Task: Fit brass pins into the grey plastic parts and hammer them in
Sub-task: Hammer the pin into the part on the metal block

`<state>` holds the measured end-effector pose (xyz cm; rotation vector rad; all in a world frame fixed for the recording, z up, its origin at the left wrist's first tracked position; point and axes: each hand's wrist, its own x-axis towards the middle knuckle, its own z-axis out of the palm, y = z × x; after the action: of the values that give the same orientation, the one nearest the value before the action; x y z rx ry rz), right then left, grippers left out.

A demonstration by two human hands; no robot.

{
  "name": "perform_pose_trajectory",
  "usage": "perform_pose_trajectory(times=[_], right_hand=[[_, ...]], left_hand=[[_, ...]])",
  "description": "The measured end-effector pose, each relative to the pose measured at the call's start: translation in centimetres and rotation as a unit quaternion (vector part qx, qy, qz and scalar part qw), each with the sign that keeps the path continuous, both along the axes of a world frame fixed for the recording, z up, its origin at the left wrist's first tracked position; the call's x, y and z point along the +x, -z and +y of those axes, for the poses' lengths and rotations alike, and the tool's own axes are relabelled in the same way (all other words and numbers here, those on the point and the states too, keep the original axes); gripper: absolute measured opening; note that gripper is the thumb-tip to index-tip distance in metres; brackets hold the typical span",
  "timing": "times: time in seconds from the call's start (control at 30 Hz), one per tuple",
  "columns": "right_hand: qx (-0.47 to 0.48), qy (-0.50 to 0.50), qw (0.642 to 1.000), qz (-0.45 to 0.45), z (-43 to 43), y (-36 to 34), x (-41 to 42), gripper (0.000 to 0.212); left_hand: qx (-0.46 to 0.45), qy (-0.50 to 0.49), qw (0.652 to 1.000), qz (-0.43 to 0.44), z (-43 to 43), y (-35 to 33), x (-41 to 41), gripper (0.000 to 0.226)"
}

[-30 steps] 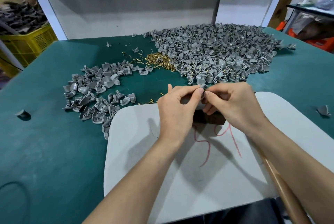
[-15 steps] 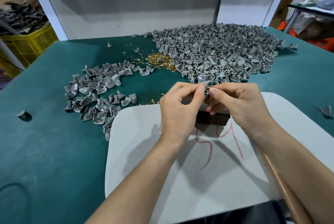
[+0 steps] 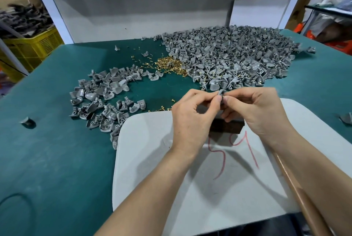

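Both hands pinch one grey plastic part above the white board.

The left hand (image 3: 192, 119) and right hand (image 3: 255, 114) meet over the far edge of the white board (image 3: 148, 159). Thumbs and forefingers grip a single grey plastic part (image 3: 221, 93); whether a pin is seated in it cannot be told. A dark block (image 3: 226, 127) lies on the board under the hands. Beyond the board's far edge lies the large pile of grey parts (image 3: 228, 58), with the heap of brass pins (image 3: 171, 65) beside it. The smaller pile of grey parts (image 3: 106, 98) lies off the board's far-left corner and reaches its edge. A wooden handle (image 3: 304, 203) crosses the board's near-right corner.
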<state>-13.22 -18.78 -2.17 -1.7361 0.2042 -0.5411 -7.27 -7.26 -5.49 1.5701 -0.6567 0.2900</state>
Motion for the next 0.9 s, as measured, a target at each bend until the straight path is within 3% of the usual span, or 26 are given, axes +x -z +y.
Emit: perform_pose_trajectory(times=[0.3, 0.9], right_hand=[[-0.150, 0.010, 0.987, 0.050, -0.62, -0.52, 0.42, 0.022], [-0.027, -0.057, 0.995, 0.072, -0.64, -0.62, 0.53, 0.020]], left_hand=[[0.020, 0.037, 0.998, 0.037, 0.06, 0.10, 0.22, 0.006], [0.029, 0.045, 0.998, 0.042, 0.06, 0.13, 0.37, 0.008]])
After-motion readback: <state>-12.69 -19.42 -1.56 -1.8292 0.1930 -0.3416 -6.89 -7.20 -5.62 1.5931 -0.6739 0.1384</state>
